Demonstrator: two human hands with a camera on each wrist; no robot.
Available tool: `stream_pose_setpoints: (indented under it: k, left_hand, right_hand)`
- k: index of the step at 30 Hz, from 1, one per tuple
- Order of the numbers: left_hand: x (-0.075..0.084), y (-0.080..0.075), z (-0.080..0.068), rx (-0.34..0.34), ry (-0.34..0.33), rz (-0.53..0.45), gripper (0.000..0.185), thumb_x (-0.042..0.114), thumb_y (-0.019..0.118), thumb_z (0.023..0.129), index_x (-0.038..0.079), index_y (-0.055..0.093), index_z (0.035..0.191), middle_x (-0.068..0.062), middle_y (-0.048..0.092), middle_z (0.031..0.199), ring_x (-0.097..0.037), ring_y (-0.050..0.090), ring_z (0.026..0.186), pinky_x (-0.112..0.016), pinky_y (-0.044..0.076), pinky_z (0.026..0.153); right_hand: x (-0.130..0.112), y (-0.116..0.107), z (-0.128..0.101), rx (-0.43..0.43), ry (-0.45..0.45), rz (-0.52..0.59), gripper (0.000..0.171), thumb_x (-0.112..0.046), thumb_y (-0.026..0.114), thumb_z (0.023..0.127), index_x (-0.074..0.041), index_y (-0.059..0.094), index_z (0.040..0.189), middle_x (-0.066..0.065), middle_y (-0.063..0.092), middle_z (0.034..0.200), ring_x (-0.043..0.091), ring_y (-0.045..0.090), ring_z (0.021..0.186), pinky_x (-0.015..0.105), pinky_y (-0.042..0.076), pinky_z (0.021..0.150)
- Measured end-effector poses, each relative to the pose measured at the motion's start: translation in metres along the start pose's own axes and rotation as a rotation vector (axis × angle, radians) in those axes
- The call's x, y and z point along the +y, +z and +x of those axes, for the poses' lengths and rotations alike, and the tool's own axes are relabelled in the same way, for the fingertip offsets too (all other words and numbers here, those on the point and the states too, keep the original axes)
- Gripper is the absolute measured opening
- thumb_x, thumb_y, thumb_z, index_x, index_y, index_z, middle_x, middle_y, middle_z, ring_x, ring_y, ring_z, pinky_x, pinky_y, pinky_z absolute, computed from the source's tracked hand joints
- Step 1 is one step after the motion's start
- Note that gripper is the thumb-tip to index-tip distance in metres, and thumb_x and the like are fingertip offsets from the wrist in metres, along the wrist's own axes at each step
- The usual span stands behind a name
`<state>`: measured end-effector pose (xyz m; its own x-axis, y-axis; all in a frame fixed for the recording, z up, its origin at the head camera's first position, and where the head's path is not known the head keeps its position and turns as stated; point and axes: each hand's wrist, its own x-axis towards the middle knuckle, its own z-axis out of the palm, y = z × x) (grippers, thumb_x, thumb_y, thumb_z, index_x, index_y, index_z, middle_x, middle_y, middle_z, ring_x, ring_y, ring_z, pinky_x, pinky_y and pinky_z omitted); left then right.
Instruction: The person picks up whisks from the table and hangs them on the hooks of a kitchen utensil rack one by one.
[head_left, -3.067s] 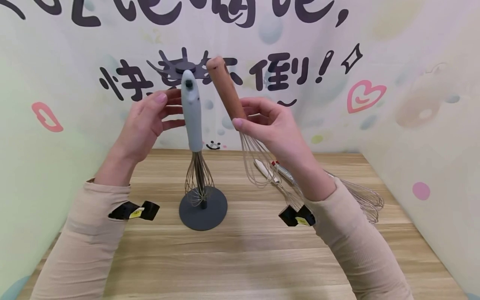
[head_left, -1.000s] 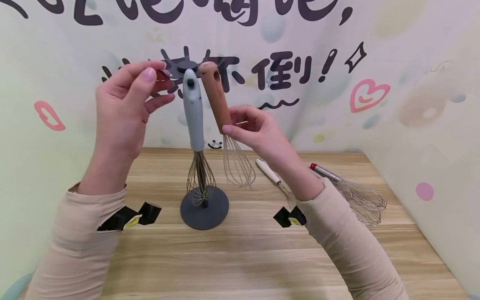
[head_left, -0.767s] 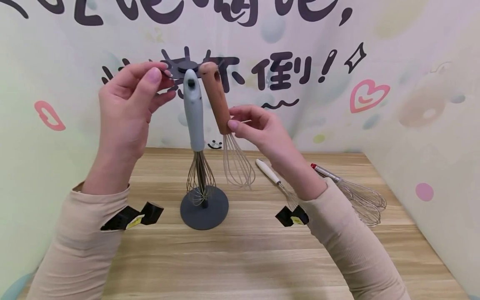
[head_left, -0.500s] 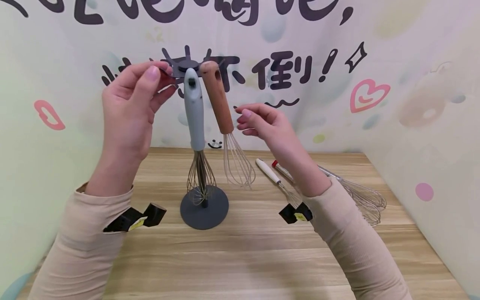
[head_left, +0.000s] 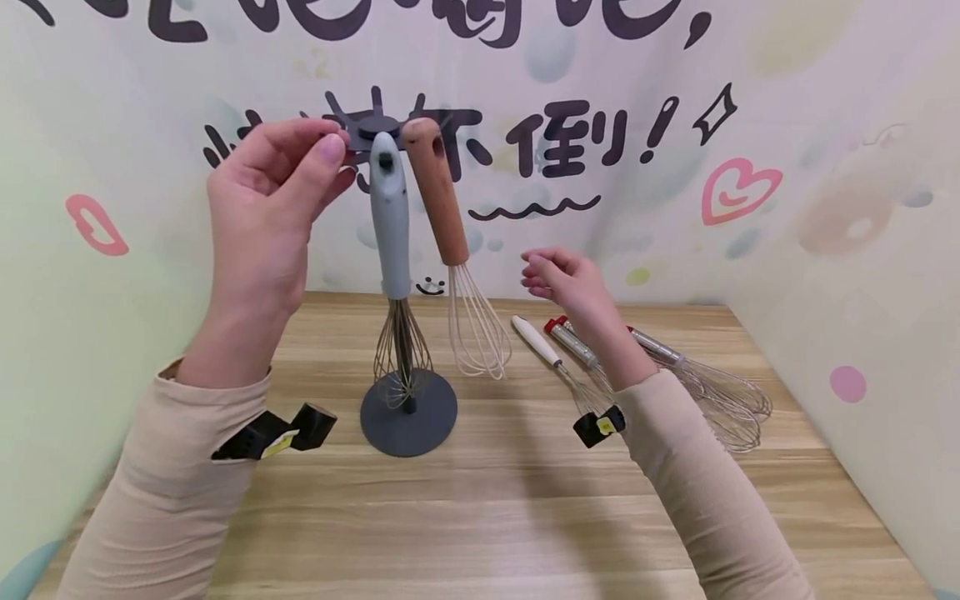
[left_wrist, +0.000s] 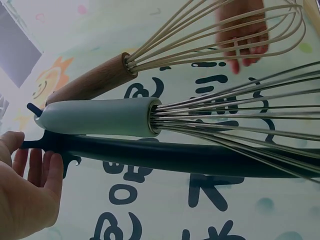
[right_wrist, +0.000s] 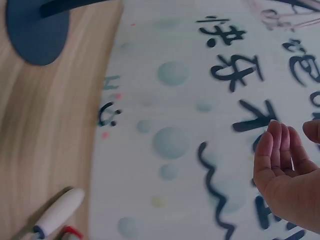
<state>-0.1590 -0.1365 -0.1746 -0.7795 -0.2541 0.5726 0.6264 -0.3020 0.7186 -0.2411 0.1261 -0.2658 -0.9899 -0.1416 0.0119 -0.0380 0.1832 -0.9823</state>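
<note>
Compared with a second ago, the right hand [head_left: 577, 287] is off the wooden-handled whisk [head_left: 442, 196] and lower to the right, fingers loosely curled around nothing. That whisk hangs slanted from the dark gray stand [head_left: 408, 433], beside a nearly upright blue-handled whisk [head_left: 391, 229]. The left hand [head_left: 262, 200] pinches the stand near its top; a steady, light hold there should best limit tipping and swinging. Brown wood meets pale, rounded wire loops; the smooth blue handle carries metallic wires above a flat round base on the wood-grained desk [head_left: 450, 525]
</note>
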Motion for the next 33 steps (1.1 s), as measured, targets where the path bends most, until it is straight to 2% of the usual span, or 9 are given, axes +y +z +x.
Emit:
stream_pose_setpoints:
  k: [4,7,9,12,15,18,26,29,33]
  left_hand:
    - [-0.001,0.0,0.001,0.015,-0.003,-0.014,0.01,0.0,0.069,0.083,0.005,0.072,0.091,-0.005,0.068,0.084,-0.014,0.068,0.08,-0.025,0.058,0.084]
    - [-0.002,0.0,0.002,0.03,0.004,-0.015,0.009,-0.001,0.07,0.082,0.004,0.072,0.09,-0.005,0.069,0.083,-0.014,0.068,0.078,-0.026,0.059,0.083]
    - [-0.002,0.001,0.002,0.04,0.009,-0.01,0.009,-0.001,0.071,0.082,0.004,0.073,0.089,-0.005,0.069,0.082,-0.014,0.069,0.077,-0.027,0.059,0.084]
    - [-0.001,0.002,0.003,0.061,0.005,-0.019,0.009,-0.001,0.072,0.081,0.002,0.073,0.089,-0.006,0.07,0.082,-0.016,0.07,0.077,-0.028,0.059,0.083]
    - [0.0,0.002,0.003,0.08,-0.003,-0.009,0.01,0.0,0.073,0.08,0.001,0.073,0.09,-0.006,0.072,0.082,-0.016,0.071,0.078,-0.027,0.059,0.081]
    - [0.001,0.001,0.003,0.098,-0.035,-0.031,0.013,0.0,0.074,0.079,-0.001,0.072,0.092,-0.007,0.072,0.083,-0.017,0.071,0.078,-0.026,0.059,0.08]
    - [0.001,-0.001,0.004,0.112,-0.061,-0.047,0.015,-0.001,0.074,0.078,-0.003,0.072,0.093,-0.008,0.072,0.084,-0.017,0.07,0.076,-0.024,0.059,0.08]
    - [0.001,-0.001,0.005,0.11,-0.064,-0.05,0.016,-0.001,0.075,0.078,-0.003,0.072,0.093,-0.008,0.072,0.084,-0.017,0.07,0.076,-0.024,0.059,0.079]
    - [0.001,-0.001,0.006,0.107,-0.067,-0.057,0.016,0.0,0.075,0.078,-0.003,0.072,0.093,-0.008,0.073,0.083,-0.017,0.07,0.074,-0.024,0.059,0.079]
  right_hand:
    - [0.03,-0.009,0.013,0.079,0.056,-0.008,0.035,-0.019,0.05,0.099,0.002,0.053,0.127,0.001,0.058,0.099,0.006,0.061,0.087,0.018,0.054,0.086]
    - [0.049,-0.016,0.021,0.118,0.107,-0.012,0.036,-0.019,0.05,0.099,0.003,0.052,0.128,-0.001,0.058,0.097,0.006,0.061,0.086,0.024,0.053,0.092]
    - [0.059,-0.021,0.024,0.119,0.155,-0.015,0.038,-0.02,0.05,0.1,0.002,0.051,0.131,0.0,0.058,0.1,0.007,0.06,0.088,0.027,0.052,0.097]
    - [0.073,-0.027,0.028,0.081,0.218,-0.04,0.042,-0.024,0.047,0.101,0.0,0.047,0.136,0.009,0.06,0.116,0.006,0.06,0.09,0.028,0.051,0.1]
    - [0.086,-0.031,0.031,0.04,0.256,-0.041,0.044,-0.024,0.046,0.101,0.0,0.044,0.138,0.021,0.053,0.133,0.001,0.061,0.085,0.03,0.05,0.102]
    - [0.099,-0.033,0.034,0.02,0.28,-0.023,0.044,-0.021,0.046,0.101,0.002,0.043,0.139,0.025,0.049,0.138,-0.001,0.062,0.08,0.034,0.048,0.105]
    - [0.134,-0.042,0.037,0.011,0.34,-0.071,0.044,-0.012,0.051,0.098,0.002,0.045,0.139,0.024,0.048,0.141,0.015,0.062,0.109,0.036,0.043,0.11]
    - [0.143,-0.046,0.036,0.023,0.367,-0.082,0.044,-0.009,0.053,0.096,0.002,0.045,0.138,0.02,0.044,0.146,0.008,0.062,0.098,0.035,0.044,0.109]
    - [0.153,-0.049,0.036,0.035,0.375,-0.14,0.044,-0.007,0.055,0.094,0.002,0.047,0.137,0.018,0.045,0.144,-0.001,0.055,0.084,0.027,0.049,0.1]
